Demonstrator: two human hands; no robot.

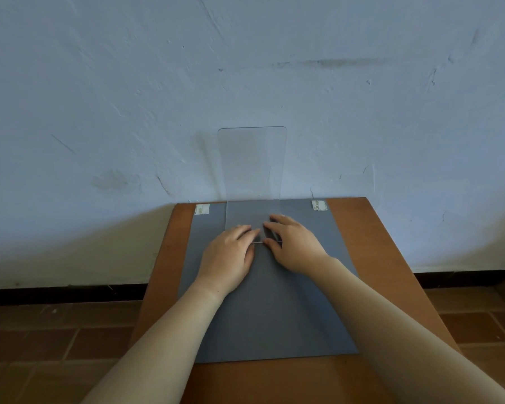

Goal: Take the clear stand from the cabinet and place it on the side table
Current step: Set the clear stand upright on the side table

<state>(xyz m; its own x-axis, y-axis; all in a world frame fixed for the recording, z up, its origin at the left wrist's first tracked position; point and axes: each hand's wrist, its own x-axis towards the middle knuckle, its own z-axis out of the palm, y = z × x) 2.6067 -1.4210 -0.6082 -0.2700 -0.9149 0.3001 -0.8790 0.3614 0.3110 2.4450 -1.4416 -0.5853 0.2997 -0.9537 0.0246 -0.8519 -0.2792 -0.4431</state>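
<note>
Pale blue plaster wall (245,68), scuffed and scratched, fills the upper view, with a dark skirting strip (56,294) meeting a floor of reddish-brown tiles (41,345). Against that wall stands a brown wooden side table (370,237), its top mostly covered by a flat grey mat (263,316) whose two far corners carry small patches of whitish tape (201,209). On the mat's far end sits the clear L-shaped acrylic stand (252,161): its base plate lies flat on the mat, and its upright panel with rounded corners rises just in front of the wall. The left hand (228,255) lies palm down, fingers loosely extended and pressing on the near left part of the base plate. The right hand (292,243) is partly open, fingers spread over the near right of the plate and thumb at its front edge, a light hold rather than a closed grip. Both bare forearms reach in from the bottom of the view.
</note>
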